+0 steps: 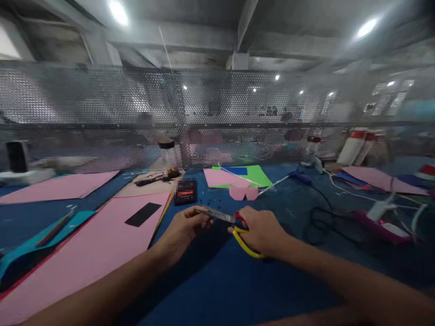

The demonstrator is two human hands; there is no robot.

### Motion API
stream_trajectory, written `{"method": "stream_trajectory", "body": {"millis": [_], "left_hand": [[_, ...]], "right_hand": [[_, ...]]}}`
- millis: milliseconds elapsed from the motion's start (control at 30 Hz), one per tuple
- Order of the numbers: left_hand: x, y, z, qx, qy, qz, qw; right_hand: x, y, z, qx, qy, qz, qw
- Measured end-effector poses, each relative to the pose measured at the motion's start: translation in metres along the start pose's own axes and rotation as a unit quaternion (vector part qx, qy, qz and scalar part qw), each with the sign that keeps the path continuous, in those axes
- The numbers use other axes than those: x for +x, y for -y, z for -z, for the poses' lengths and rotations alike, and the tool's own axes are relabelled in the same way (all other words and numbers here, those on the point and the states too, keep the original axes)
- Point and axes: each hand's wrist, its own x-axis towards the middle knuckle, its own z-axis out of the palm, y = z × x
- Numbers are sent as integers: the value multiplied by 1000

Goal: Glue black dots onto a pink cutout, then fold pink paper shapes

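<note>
My right hand [263, 230] is closed round the handles of a pair of scissors [222, 216], one handle yellow and the other red. The metal blades point left, towards my left hand [188, 226]. My left fingers are pinched together by the blade tips; whatever they hold there, if anything, is too small to make out. Both hands are above the blue table top [224, 285]. Just behind them lies a folded pink piece [244, 192] with a dark notch. Small dark bits [210, 202] are scattered near the left fingers.
At left, a black rectangle [143, 214] rests on large pink sheets [98, 240]. A black box-like object [185, 192] and a lidded jar [168, 156] stand behind. Green sheets [260, 175] lie centrally. To the right are a blue-handled tool [301, 177], cables and a purple power strip [380, 226].
</note>
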Motion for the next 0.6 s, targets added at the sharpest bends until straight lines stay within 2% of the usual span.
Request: {"method": "stream_trajectory", "body": {"millis": [267, 600], "left_hand": [[2, 0, -1, -7, 1, -2, 1000], [6, 3, 3, -1, 6, 1, 1000]], "right_hand": [[1, 0, 3, 6, 5, -5, 1000], [0, -1, -4, 9, 5, -9, 1000]]}}
